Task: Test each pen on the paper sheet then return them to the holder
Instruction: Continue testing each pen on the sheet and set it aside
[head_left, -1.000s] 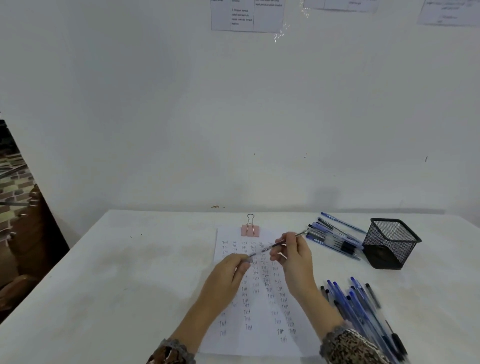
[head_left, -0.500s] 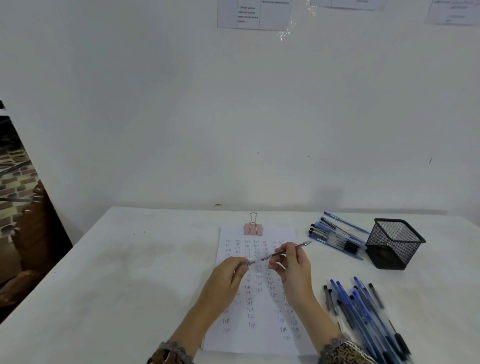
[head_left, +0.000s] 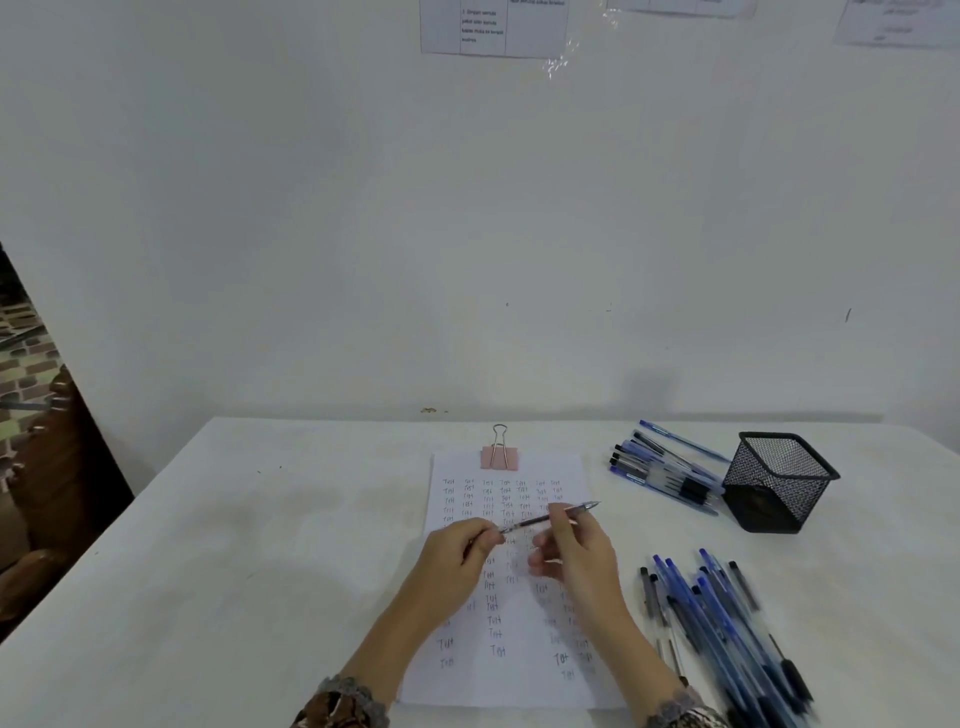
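A paper sheet (head_left: 511, 660) covered in small handwritten marks lies in front of me, held by a pink binder clip (head_left: 499, 457) at its top. Above the sheet I hold one pen (head_left: 537, 518) nearly level, tip pointing right. My left hand (head_left: 457, 564) pinches its left end and my right hand (head_left: 576, 553) grips it near the tip. The black mesh holder (head_left: 779, 480) stands at the right. One bunch of pens (head_left: 662, 470) lies left of the holder. A larger pile of pens (head_left: 727, 623) lies at the near right.
The white table (head_left: 234, 545) meets a white wall at the back. Printed papers (head_left: 493, 26) hang on the wall above. A dark gap with brick flooring shows at the far left.
Both hands have stayed on the pen over the sheet; the right hand's fingers have shifted slightly along it. The camera has tilted a little.
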